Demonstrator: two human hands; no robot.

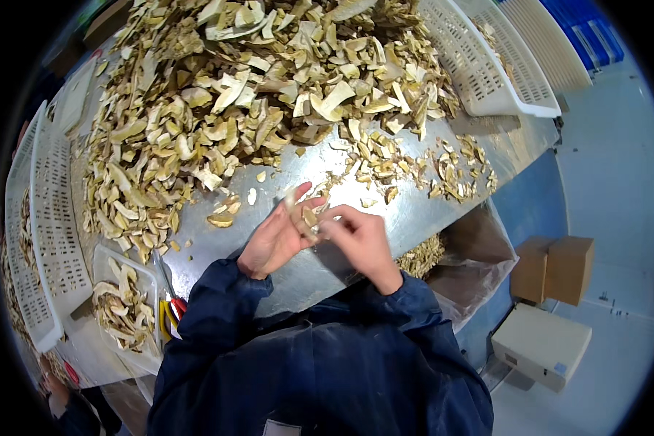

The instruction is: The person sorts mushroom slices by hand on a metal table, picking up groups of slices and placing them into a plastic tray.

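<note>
Dried mushroom slices, pale cream to brownish, form a large pile [283, 98] on the metal table [207, 191] before me. My left hand [275, 240] is palm up over the bare metal near the table's front edge, with a small mushroom piece [309, 217] held at its fingers. Close against that piece, my right hand [359, 237] has its thumb and fingers bent together. Blur hides whether the right fingers grip anything. Small loose fragments [381, 163] lie beyond both hands, and a few larger bits [220, 219] lie to the left.
White perforated baskets stand at left [60, 218] and upper right [468, 60]. A clear tray of slices [122, 305] sits beside red-and-yellow-handled scissors [171, 313]. Below the right edge is a plastic-lined box [474, 245] holding fragments. Another person's hand [57, 389] shows lower left.
</note>
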